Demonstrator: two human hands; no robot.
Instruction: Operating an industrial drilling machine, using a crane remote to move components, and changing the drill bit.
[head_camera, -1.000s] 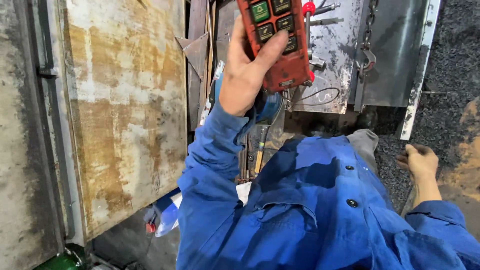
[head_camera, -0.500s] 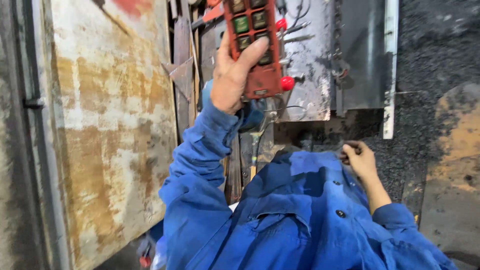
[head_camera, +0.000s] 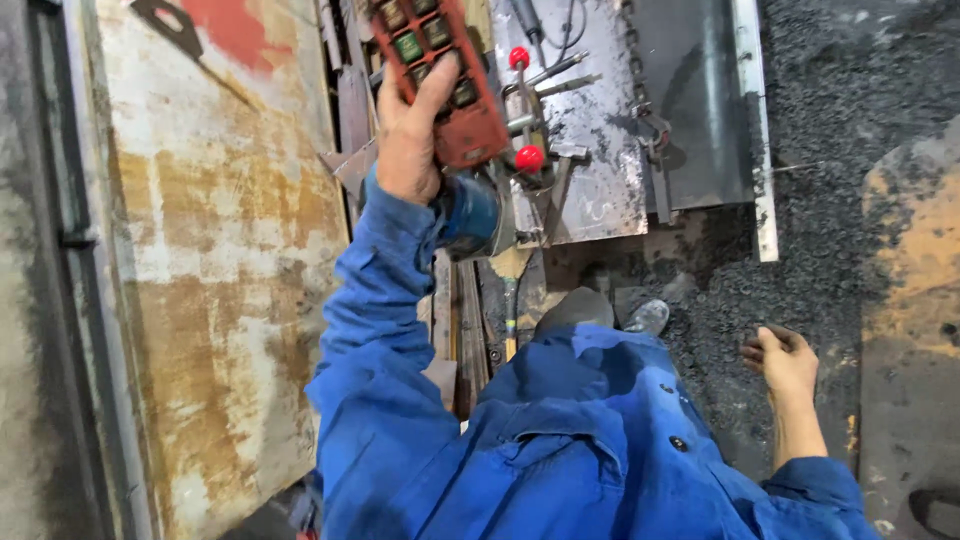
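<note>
Lowered a little since the earlier frames, the left hand (head_camera: 408, 150) now shows its red plastic remote-control box with rows of dark square buttons (head_camera: 440, 80) further down in view, and the red-knobbed levers have come into sight beside it. That hand grasps the box from the left side, thumb laid across the buttons, the arm raised in a blue work-jacket sleeve (head_camera: 385, 330). Just right of the box stand two thin metal levers with round red knobs (head_camera: 529, 158), set against a scuffed grey steel plate (head_camera: 600, 130). A blue cylindrical housing (head_camera: 470, 212) sits just beneath the hand. To the left lies a large rusty, pale-stained steel sheet (head_camera: 220, 260).

Down at the right, well apart from the box, the right hand (head_camera: 785, 360) hangs over dark gravel-strewn floor (head_camera: 830, 150); its fingers look loosely curled and seem to hold nothing, though the view is too small to be sure. Dark shoe tips (head_camera: 600, 310) show near the jacket.
</note>
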